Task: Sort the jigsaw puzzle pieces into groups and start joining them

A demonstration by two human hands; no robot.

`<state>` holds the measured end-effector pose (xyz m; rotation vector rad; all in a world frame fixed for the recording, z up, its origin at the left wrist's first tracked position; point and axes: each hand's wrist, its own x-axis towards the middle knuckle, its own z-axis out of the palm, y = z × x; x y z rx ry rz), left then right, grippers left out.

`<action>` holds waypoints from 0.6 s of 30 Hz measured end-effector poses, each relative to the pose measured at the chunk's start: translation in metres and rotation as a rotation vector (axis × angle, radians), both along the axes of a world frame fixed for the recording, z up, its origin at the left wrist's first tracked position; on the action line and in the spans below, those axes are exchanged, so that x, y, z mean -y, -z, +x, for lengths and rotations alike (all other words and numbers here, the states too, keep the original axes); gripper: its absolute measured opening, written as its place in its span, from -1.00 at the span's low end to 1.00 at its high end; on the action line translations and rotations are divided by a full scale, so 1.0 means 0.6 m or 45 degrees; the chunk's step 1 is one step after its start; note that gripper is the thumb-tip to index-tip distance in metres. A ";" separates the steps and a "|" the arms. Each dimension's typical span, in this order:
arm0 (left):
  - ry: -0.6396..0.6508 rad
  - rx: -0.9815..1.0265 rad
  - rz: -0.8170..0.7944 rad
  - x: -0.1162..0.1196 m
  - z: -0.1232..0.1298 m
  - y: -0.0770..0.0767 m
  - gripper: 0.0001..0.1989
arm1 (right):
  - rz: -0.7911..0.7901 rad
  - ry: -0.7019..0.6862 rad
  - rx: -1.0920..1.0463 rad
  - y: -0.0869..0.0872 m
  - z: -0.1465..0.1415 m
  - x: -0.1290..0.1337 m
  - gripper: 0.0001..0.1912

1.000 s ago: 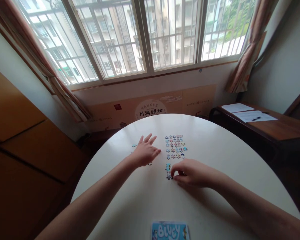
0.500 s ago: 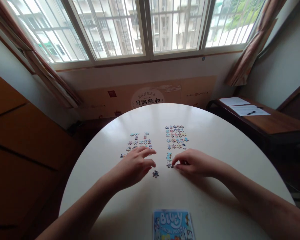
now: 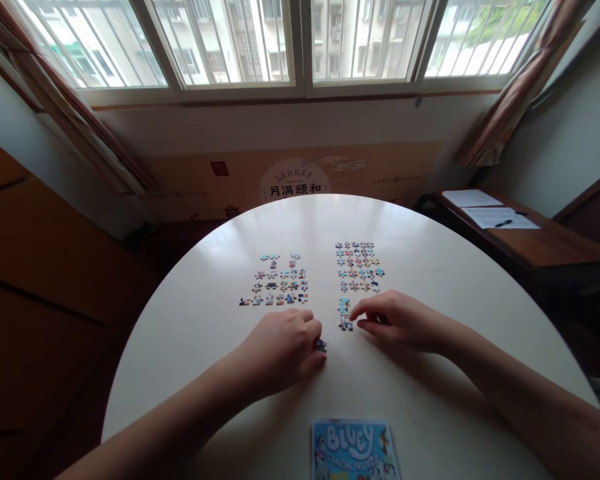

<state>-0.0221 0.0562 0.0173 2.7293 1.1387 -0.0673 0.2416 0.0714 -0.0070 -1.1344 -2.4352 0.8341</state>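
My left hand [image 3: 291, 343] is curled over a dark puzzle piece [image 3: 321, 346] on the table, thumb and fingers closed around it; the hand covers part of the piece. My right hand [image 3: 393, 320] holds nothing, its index finger and thumb a little apart. That index fingertip rests at the right edge of a small joined strip of puzzle pieces [image 3: 345, 315], light blue at the top and grey-white below. Beyond my left hand lie rows of loose puzzle pieces [image 3: 280, 286]. Another block of loose pieces [image 3: 359, 265] lies past my right hand.
All of this lies on a round white table [image 3: 205, 347]. A blue Bluey picture box or card [image 3: 353, 448] sits near me. To the right stands a wooden desk [image 3: 565, 233] with papers [image 3: 500, 217] and pens. A barred window [image 3: 363, 40] is ahead.
My left hand has moved down and right, from hovering with spread fingers to closing on the dark piece. My right hand stays beside the joined strip. The view has tilted slightly downward.
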 end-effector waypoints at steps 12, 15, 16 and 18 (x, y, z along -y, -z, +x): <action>0.164 0.293 -0.110 -0.025 -0.021 0.018 -0.59 | 0.007 -0.042 -0.039 0.006 0.002 -0.002 -0.79; 0.074 0.332 -0.085 -0.033 -0.028 0.020 -0.57 | -0.007 -0.051 -0.038 0.006 0.003 -0.002 -0.78; 0.052 0.329 -0.073 -0.034 -0.029 0.018 -0.60 | -0.008 -0.051 -0.038 0.006 0.003 -0.002 -0.78; 0.033 0.304 -0.065 -0.034 -0.030 0.012 -0.71 | 0.000 -0.050 -0.040 0.006 0.003 -0.001 -0.78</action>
